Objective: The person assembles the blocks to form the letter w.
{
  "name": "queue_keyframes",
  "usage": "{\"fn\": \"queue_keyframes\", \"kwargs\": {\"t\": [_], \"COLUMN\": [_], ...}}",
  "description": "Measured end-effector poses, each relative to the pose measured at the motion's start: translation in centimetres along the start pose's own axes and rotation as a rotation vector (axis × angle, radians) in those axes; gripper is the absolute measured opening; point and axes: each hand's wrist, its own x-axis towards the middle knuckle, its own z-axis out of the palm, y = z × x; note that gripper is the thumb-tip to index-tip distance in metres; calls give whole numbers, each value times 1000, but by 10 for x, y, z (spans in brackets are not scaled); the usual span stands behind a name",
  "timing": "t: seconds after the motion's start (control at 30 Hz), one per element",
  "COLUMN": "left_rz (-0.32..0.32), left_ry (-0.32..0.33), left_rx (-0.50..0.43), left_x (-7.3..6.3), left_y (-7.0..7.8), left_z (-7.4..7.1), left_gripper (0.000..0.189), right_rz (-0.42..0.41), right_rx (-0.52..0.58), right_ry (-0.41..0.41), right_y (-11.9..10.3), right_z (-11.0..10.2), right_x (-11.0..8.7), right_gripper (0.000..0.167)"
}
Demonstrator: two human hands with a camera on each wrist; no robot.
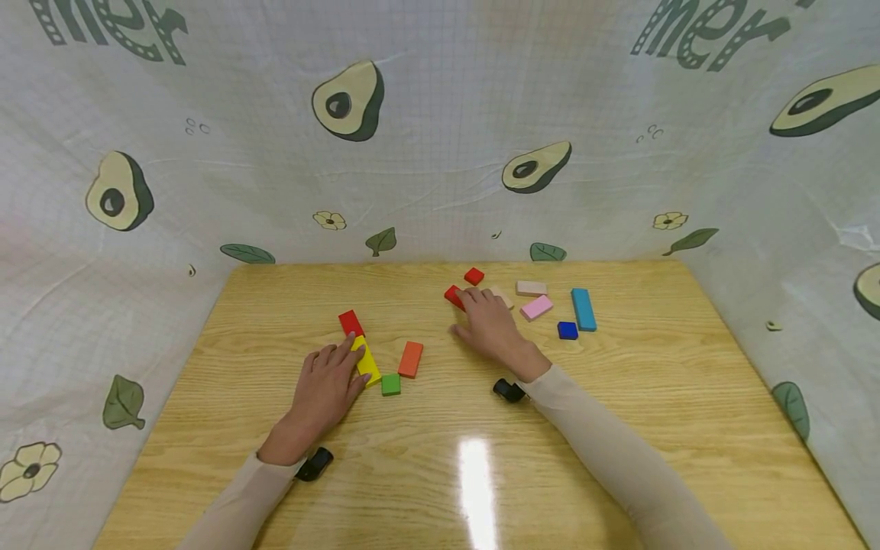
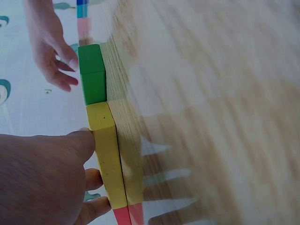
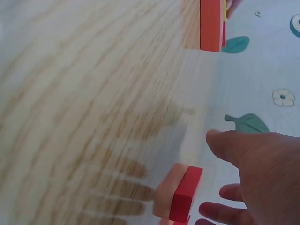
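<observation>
My left hand (image 1: 325, 382) touches a yellow block (image 1: 367, 363), its thumb at the near end and its fingers toward the far end. A red block (image 1: 350, 322) meets the yellow one at that far end. Beside the near end sits a small green block (image 1: 390, 384). In the left wrist view the thumb and fingers reach the upper edge of the yellow block (image 2: 108, 161). My right hand (image 1: 491, 325) is over another red block (image 1: 453, 296), fingers spread. The right wrist view shows its thumb apart from that red block (image 3: 186, 194).
An orange-red block (image 1: 411, 360) lies between the hands. Near the right hand are a small red block (image 1: 474, 276), two beige blocks (image 1: 532, 289), a pink block (image 1: 536, 308), a dark blue block (image 1: 567, 331) and a light blue block (image 1: 583, 309). An avocado-print curtain (image 1: 440, 153) surrounds the wooden table (image 1: 426, 458).
</observation>
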Motion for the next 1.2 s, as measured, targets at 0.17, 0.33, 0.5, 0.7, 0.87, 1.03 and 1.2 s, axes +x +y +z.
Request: {"fn": "queue_keyframes", "kwargs": {"t": [0.17, 0.33, 0.5, 0.7, 0.87, 1.03, 1.2], "left_rz": [1, 4, 8, 6, 5, 2, 3], "left_ry": [4, 12, 19, 15, 16, 14, 16], "left_rx": [-1, 2, 7, 11, 15, 8, 9], "left_x": [0, 0, 0, 0, 0, 0, 0], "left_y": [0, 0, 0, 0, 0, 0, 1], "left_z": [1, 1, 1, 1, 1, 1, 1], "left_gripper": [54, 54, 54, 54, 54, 54, 54], "right_rz": [4, 10, 27, 28, 17, -4, -44], "right_rx": [-3, 13, 9, 8, 30, 40, 27], "right_ry": [-7, -7, -2, 2, -8, -36, -77], "right_y": [1, 1, 1, -1, -1, 3, 12], "right_z": [0, 1, 2, 4, 4, 3, 5], "right_x": [1, 1, 2, 3, 5, 13, 24], "right_gripper": [69, 66, 64, 57, 55, 58, 60]}}
